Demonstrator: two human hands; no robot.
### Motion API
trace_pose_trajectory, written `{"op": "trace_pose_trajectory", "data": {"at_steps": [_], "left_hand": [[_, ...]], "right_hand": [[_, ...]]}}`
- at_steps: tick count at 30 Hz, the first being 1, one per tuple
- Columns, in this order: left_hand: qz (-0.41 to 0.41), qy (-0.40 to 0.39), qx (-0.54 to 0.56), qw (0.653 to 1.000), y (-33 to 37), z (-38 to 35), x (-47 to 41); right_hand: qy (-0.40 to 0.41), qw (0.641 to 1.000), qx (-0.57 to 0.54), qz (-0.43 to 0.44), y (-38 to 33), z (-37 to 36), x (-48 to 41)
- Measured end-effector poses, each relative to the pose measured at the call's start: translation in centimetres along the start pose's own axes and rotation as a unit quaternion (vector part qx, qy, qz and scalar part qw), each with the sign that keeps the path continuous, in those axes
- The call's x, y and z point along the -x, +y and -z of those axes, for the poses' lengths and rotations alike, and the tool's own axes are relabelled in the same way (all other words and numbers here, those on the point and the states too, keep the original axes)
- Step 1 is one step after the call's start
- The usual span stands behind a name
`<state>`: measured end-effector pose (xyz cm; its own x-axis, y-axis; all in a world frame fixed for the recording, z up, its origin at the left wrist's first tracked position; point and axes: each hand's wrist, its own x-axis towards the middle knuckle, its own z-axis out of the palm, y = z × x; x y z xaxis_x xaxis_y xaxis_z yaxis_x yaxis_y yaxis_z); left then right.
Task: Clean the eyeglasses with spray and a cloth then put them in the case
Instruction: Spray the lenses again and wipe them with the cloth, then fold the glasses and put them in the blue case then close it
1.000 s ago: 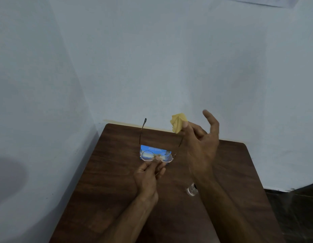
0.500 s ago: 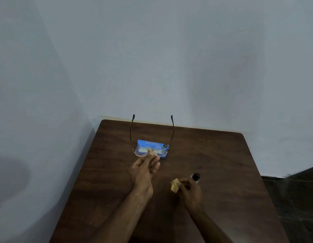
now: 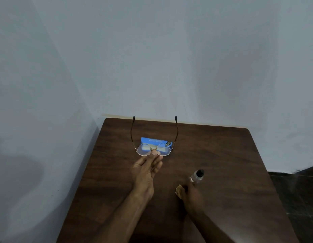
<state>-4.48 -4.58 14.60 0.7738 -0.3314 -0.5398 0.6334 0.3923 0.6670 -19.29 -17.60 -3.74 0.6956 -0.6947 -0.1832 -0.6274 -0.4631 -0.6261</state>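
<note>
Thin-rimmed eyeglasses (image 3: 144, 150) with round lenses are held above the table, temples spread and pointing away from me. My left hand (image 3: 146, 170) pinches them at the bridge. Behind them a blue glasses case (image 3: 154, 141) lies flat on the table. My right hand (image 3: 191, 193) is low at the near right, gripping a small clear spray bottle (image 3: 197, 176) with a dark cap; the bottle tilts up to the right. A yellow cloth (image 3: 178, 189) is also tucked in that hand, and only a corner of it shows.
The dark wooden table (image 3: 231, 163) stands in a corner against pale blue walls. Its right edge drops to a dark floor (image 3: 303, 193).
My right hand came down from in front of the wall with the cloth and took hold of the spray bottle, which is now lifted and tilted. The glasses stay pinched in my left hand.
</note>
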Motion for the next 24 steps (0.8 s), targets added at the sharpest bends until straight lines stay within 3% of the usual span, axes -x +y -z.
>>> {"op": "trace_pose_trajectory", "data": {"at_steps": [4, 7, 9, 17, 20, 24], "left_hand": [[-0.004, -0.007, 0.000, 1.000, 0.2, -0.3, -0.1], [-0.013, -0.012, -0.003, 1.000, 0.1, -0.6, -0.1], [-0.017, -0.014, -0.006, 1.000, 0.0, -0.9, 0.0], [-0.036, -0.014, -0.022, 0.999, 0.0, -1.7, 0.4], [-0.045, -0.011, -0.034, 0.998, 0.0, -1.6, 0.4], [-0.044, -0.019, -0.039, 0.998, -0.3, -1.6, 0.6]], "right_hand": [[0.113, 0.988, -0.047, 0.093, -6.6, 4.0, 1.3], [0.236, 0.942, -0.176, 0.158, -12.2, 8.4, 1.6], [0.268, 0.910, -0.236, 0.211, -15.2, 11.0, 1.1], [0.286, 0.883, -0.260, 0.265, -17.5, 13.1, -2.0], [0.269, 0.900, -0.170, 0.298, -17.7, 13.3, -2.2], [0.213, 0.893, -0.035, 0.396, -17.6, 13.6, -3.1]]}}
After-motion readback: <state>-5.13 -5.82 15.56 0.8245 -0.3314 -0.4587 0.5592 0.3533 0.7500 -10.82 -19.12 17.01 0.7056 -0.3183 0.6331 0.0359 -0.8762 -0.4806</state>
